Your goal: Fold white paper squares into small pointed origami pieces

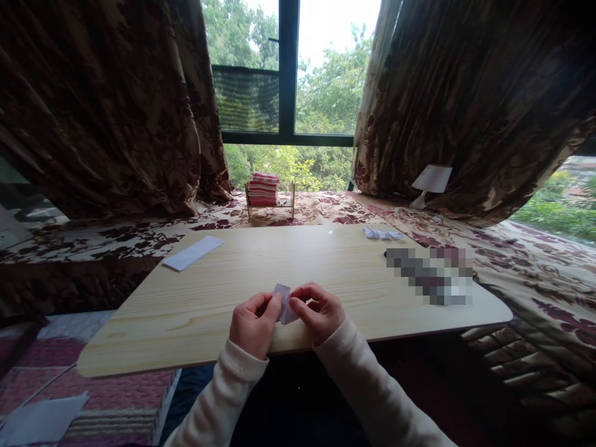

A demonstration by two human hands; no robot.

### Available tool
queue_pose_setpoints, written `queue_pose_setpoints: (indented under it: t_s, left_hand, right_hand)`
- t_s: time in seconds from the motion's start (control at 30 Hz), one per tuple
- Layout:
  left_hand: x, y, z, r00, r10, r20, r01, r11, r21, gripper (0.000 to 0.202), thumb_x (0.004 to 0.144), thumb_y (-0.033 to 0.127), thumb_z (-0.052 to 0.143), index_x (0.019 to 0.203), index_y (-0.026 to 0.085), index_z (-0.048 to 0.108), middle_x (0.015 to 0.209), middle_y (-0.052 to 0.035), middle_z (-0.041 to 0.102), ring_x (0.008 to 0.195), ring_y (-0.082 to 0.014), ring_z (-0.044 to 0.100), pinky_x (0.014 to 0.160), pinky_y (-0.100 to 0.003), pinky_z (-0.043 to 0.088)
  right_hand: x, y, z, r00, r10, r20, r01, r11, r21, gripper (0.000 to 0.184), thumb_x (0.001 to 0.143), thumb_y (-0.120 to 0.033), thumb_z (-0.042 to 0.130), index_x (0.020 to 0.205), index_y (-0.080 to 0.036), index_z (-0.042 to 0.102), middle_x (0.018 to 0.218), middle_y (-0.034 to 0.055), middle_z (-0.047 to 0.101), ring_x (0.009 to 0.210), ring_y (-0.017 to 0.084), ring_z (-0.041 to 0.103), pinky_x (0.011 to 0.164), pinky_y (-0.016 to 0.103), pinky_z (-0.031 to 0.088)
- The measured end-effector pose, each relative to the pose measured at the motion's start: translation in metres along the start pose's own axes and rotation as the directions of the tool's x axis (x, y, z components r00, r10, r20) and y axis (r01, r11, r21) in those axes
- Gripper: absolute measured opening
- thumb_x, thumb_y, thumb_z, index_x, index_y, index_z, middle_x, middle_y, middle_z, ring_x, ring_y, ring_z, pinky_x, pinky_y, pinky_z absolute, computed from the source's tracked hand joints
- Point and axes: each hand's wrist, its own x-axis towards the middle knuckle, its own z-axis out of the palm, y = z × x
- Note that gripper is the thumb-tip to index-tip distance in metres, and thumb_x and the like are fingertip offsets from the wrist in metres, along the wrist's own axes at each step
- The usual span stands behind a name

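Observation:
Between my two hands, just above the near edge of the table, is a small piece of folded white paper (285, 310). My left hand (255, 323) is closed, its thumb pressing the paper's left side. On the right side, the thumb and fingers of my right hand (319, 310) pinch the paper's edge. Several small folded paper pieces (382, 233) stand in a row at the table's far right. A flat stack of white paper strips (194, 253) lies at the left of the table.
The pale wooden table (261, 254) has rounded corners. A blurred-out dark object (419, 273) lies on its right side. Behind, on the flowered ledge, stand a small rack with folded striped cloths (263, 189) and a white lamp (432, 179). More paper (44, 419) lies lower left.

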Motion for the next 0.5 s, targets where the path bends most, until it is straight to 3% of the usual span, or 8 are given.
queue_pose_setpoints:
  t_s: [0.13, 0.5]
  left_hand:
    - [-0.0009, -0.0011, -0.0014, 0.999, 0.038, 0.016, -0.038, 0.999, -0.012, 0.021, 0.067, 0.033, 0.06, 0.068, 0.014, 0.069, 0.061, -0.0007, 0.066, 0.058, -0.0128, 0.056, 0.055, -0.019, 0.043]
    - [-0.0001, -0.0026, -0.0021, 0.995, 0.071, 0.072, -0.074, 0.996, 0.045, 0.024, 0.068, 0.035, 0.057, 0.068, 0.013, 0.068, 0.059, -0.0013, 0.064, 0.057, -0.0133, 0.055, 0.054, -0.019, 0.043]
  right_hand:
    - [-0.0005, -0.0068, 0.001, 0.998, -0.02, 0.058, 0.026, 0.995, -0.101, 0.007, 0.065, -0.022, 0.059, 0.067, -0.016, 0.06, 0.068, 0.0024, 0.056, 0.058, 0.012, 0.054, 0.042, 0.02, 0.042]
    - [-0.0016, -0.0045, 0.002, 1.0, -0.007, 0.017, 0.009, 0.991, -0.132, 0.005, 0.065, -0.022, 0.059, 0.066, -0.018, 0.056, 0.061, -0.0006, 0.054, 0.053, 0.01, 0.051, 0.039, 0.018, 0.04]
